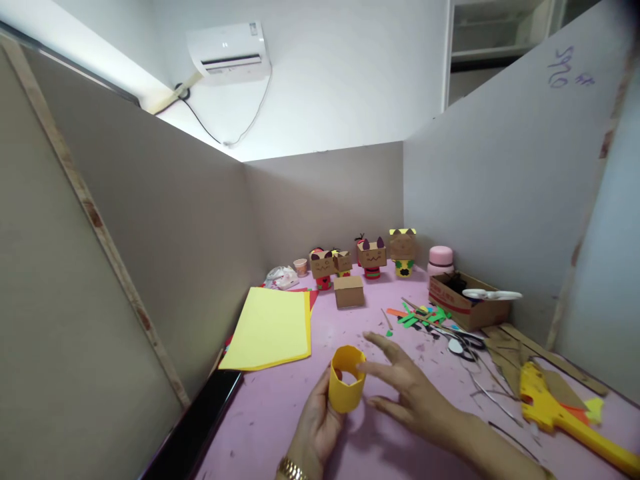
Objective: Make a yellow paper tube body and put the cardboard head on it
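Observation:
In my left hand (320, 417), fingers wrapped round its left side and base, is a yellow paper tube (346, 393) with its open end facing up toward me. Just right of the tube, my right hand (407, 387) has its fingers spread, and a fingertip is at the tube's upper right rim. Whether that fingertip touches the rim I cannot tell. Beyond both hands a small plain cardboard box (349, 292) rests on the pink tabletop (340, 333).
Yellow paper sheets (273, 327) lie left, near a black phone-like slab (200, 427). Cardboard-headed figures (373, 257) stand at the back. Green scraps (420, 317), black-handled scissors (465, 345), a yellow glue gun (545, 403) and an open carton (465, 303) are at right. Partitions enclose the table.

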The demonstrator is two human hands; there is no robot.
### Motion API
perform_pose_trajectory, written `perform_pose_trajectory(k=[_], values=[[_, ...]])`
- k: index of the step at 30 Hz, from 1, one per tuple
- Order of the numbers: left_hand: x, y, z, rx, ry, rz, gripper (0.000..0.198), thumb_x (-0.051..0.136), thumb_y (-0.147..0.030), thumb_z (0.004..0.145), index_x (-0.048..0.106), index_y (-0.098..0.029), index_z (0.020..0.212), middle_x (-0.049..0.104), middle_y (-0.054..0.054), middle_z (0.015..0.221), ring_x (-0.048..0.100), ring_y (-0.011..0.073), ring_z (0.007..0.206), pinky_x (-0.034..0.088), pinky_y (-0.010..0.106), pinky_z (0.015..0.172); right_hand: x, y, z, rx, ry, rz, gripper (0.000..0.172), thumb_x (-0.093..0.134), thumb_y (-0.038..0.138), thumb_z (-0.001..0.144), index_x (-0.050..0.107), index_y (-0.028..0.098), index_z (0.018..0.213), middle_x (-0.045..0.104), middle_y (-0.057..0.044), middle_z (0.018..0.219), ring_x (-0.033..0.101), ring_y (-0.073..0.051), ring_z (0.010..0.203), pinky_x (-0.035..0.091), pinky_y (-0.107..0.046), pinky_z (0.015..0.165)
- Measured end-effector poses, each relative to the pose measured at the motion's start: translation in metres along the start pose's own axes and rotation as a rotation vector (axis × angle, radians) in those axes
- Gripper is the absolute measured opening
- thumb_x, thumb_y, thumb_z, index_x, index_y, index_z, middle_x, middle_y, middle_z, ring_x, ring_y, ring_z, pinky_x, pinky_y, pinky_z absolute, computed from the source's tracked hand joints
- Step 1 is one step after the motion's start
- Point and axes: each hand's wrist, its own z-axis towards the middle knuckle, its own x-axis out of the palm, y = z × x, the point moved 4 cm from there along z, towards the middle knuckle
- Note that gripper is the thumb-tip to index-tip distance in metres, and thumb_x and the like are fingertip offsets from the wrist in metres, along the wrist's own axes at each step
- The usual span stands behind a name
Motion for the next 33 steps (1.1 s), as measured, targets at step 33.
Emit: perform_pose_trajectory(k=[33], values=[[-0.037,0.007,0.038,0.638,-0.298,0.577,0.038,0.038,-0.043,0.083,0.041,-0.017,0.111,0.05,-0.003,0.069,0.047,0.0073,0.041,0.038,0.021,0.043,0.06,-0.156,0.205,0.826,-0.114,-0.4,0.039,0.054,0.035,0.086,0.046,0.019,0.121,0.043,-0.009,0.128,0.045,-0.028,0.111,0.039,-0.051,0.09]])
